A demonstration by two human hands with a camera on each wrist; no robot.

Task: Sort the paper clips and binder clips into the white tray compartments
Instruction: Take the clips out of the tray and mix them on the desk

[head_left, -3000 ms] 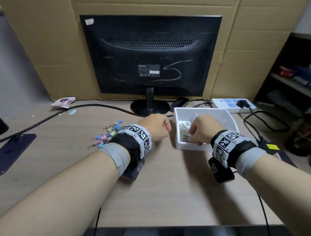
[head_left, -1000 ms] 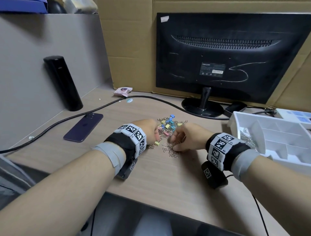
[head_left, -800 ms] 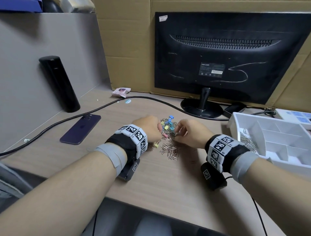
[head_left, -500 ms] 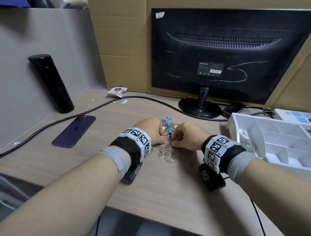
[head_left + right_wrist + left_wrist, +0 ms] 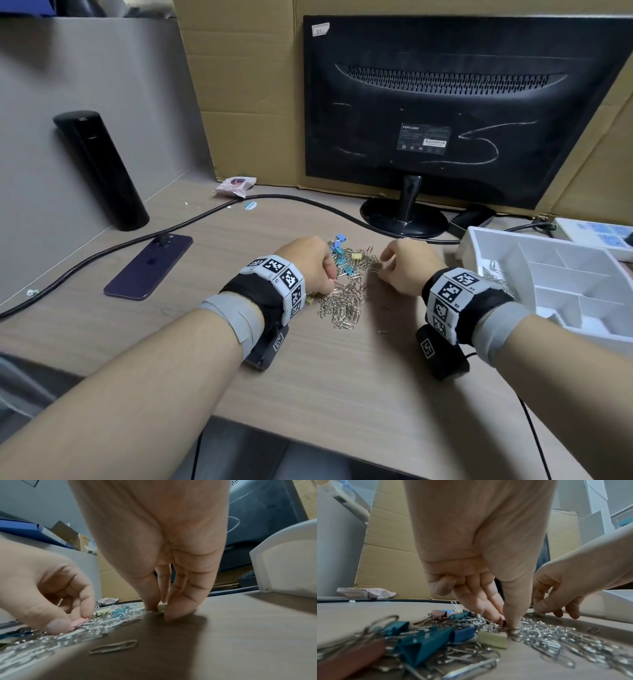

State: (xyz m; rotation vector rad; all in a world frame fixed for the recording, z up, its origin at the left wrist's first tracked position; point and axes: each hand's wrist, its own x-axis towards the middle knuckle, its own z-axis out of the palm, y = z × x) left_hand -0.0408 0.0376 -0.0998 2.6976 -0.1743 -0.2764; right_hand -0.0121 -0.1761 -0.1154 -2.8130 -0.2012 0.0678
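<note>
From the head view, a mixed pile of paper clips [image 5: 342,305] and binder clips [image 5: 344,263] is seen on the bench [image 5: 342,383] between both hands, with the white tray [image 5: 479,240] at the right and a phone [image 5: 149,265] at the left. In the left wrist view, the left hand [image 5: 481,561] is shown pinching a pink binder clip [image 5: 502,622]. In the right wrist view, the right hand [image 5: 163,547] is shown pinching a small pale item [image 5: 162,607]; one stray paper clip [image 5: 113,647] is seen nearer.

Mixed clips [image 5: 346,284] heaped beside white tray [image 5: 479,240].

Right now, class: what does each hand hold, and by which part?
Left hand: thumb and fingers pinch a pink binder clip by its body. Right hand: pinches something small and pale; which part cannot be told.
</note>
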